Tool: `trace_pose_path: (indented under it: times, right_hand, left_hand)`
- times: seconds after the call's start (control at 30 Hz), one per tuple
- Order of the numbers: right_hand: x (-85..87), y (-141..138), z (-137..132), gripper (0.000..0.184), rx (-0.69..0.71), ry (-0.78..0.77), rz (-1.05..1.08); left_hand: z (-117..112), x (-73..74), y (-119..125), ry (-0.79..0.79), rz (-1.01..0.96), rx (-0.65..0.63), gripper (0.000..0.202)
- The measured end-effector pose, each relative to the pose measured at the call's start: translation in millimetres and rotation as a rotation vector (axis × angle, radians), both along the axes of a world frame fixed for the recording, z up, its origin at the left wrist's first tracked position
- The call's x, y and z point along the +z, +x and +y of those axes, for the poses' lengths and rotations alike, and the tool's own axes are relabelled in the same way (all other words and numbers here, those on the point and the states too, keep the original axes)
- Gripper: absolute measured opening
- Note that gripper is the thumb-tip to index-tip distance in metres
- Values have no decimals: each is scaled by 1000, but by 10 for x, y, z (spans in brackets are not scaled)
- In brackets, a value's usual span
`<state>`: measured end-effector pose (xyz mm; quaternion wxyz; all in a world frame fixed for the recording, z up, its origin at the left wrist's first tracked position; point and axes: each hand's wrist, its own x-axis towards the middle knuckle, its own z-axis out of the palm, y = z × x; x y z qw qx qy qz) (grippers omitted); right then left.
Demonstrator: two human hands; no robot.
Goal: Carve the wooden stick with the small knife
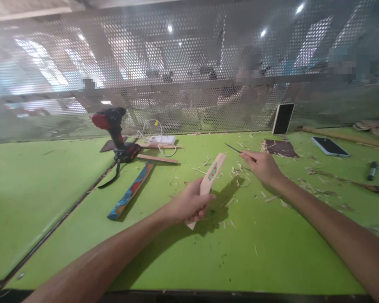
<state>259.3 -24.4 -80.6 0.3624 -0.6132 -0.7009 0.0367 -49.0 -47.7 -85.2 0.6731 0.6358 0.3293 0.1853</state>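
My left hand (pixel 192 201) is closed around a flat strip of pale wood (pixel 219 162), which is tilted up and away to the right above the table. A green and red floral pattern decorates the strip's upper face. Beyond it to the right, my right hand (pixel 262 166) grips a slim tool with a narrow dark blade (pixel 232 147), pointing left and apart from the wood. Its handle is mostly hidden in my fingers. Curled wood shavings (pixel 240 171) lie under and around both hands. A blue and red painted wooden strip (pixel 131 193) rests left of my left hand.
A red and black cordless drill (pixel 113 130) stands at the back left. Near it are wooden sticks (pixel 158 159) and a white device with a cable (pixel 164 139). Sandpaper (pixel 281 148), an upright phone (pixel 283 119) and a flat phone (pixel 330 146) occupy the back right, before a perforated screen (pixel 189 101).
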Motion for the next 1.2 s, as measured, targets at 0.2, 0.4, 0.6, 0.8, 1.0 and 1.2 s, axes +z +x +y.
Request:
trace_pose_path:
  times: [0.2,0.4,0.6,0.8,1.0,1.2]
  right_hand:
    - [28,-427,-232,42,247,-19,-23]
    - [-56,-727,-364,36,426,107,-208]
    - [-34,-795,-419,31,452,187,-299]
    - [-22,-784,-415,34,433,244,-427]
    - [-31,-744,-381,35,403,227,-450]
    - [-41,-721,-357,36,399,235,-450]
  left_hand:
    - [135,-108,4,-64,-98,65,31]
    - [105,-44,29,-130,-223,37,36]
    - [77,-12,35,-266,-382,12,39]
    - [63,-6,47,-296,-398,-1,40]
    - [29,50,50,-266,-360,14,42]
    - [54,31,24,-217,-333,-28,41]
